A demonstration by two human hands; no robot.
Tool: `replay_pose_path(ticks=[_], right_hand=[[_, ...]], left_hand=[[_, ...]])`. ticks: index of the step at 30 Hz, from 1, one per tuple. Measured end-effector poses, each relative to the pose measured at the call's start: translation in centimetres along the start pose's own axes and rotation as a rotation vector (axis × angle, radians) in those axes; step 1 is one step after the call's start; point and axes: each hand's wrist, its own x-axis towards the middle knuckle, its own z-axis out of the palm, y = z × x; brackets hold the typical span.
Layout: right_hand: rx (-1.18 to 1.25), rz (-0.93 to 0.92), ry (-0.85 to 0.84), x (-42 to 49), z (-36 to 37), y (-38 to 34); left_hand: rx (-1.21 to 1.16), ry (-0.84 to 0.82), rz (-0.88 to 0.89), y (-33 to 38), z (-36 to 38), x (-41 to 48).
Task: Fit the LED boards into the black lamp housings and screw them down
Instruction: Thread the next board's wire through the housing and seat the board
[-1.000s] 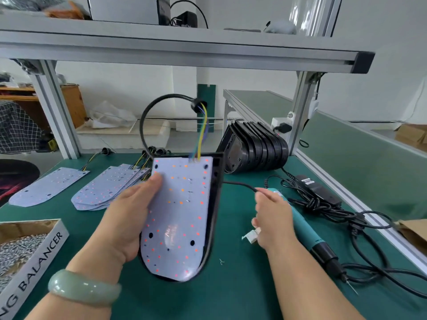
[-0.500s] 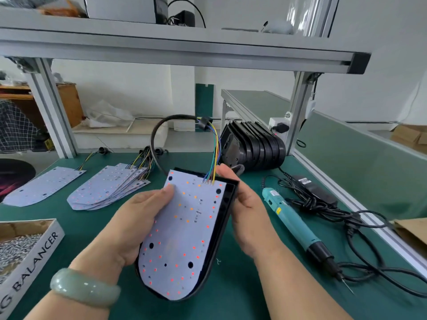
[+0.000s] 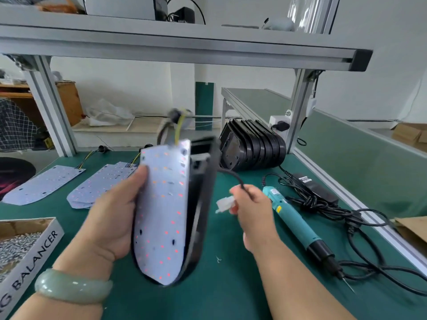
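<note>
My left hand grips the seemingly light, stiff LED board and black lamp housing edgewise; my right hand pinches the limp cable.

LED board: we record white, dotted red and orange.
Lamp housing: we find it black.
Cable: black.
Connector: white.
Screwdriver: we note teal, black nose.
Bench mat: dark green.
Bracelet: pale green.
</note>
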Motion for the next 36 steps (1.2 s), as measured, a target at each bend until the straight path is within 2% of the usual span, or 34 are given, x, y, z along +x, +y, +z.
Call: replay_pose_path(ticks=[2, 4, 7, 10, 12, 16, 18, 21, 24, 28, 32, 34, 36], right_hand=[[0.106, 0.067, 0.147, 1.2, -1.3, -0.2], [0.054, 0.08, 0.129, 1.2, -1.8, -0.3], [-0.323, -0.081, -0.023, -0.2, -1.3, -0.6], [-0.74, -0.323, 0.076, -1.0, -0.9, -1.4], [-0.828, -0.398, 0.104, -1.1, -1.1, -1.7], [-0.848, -0.472, -0.005, -1.4, -1.5, -1.5], [-0.823, -0.571, -0.113, -1.5, -1.1, -1.3], [-0.61, -0.61, -0.331, -2.2, -0.2, -1.3], [-0.278, -0.415, -0.455, -2.6, 0.3, -1.1], [-0.099, -0.275, -0.542, -2.9, 0.5, -0.6], [-0.053, -0.154, -0.544, -2.7, 0.7, -0.7], [-0.046, -0.077, -0.457, -2.3, 1.0, -0.7], [-0.128, -0.076, -0.346, -1.9, 0.9, -0.7]], left_hand=[[-0.023, 0.037, 0.045, 0.9, -0.7, -0.1], [-0.002, 0.056, 0.035, 1.3, -1.3, 0.1], [0.045, 0.087, -0.045, 1.0, -1.6, 0.3], [0.077, 0.112, -0.063, 0.8, -1.8, 0.4], [0.078, 0.15, -0.047, 0.8, -2.0, 0.6], [0.183, 0.216, 0.031, 0.3, -1.8, 1.0], [0.247, 0.161, 0.035, -0.3, -1.2, 0.9], [0.296, 0.038, 0.036, -0.9, -0.5, 0.6], [0.275, -0.017, 0.049, -1.1, -0.3, 0.6], [0.31, -0.073, 0.065, -1.2, 0.2, 0.3], [0.236, -0.081, 0.059, -1.0, 1.3, -0.5], [0.221, -0.046, 0.075, -0.7, 1.7, -0.8], [0.24, -0.017, 0.09, -0.6, 1.7, -1.0]])
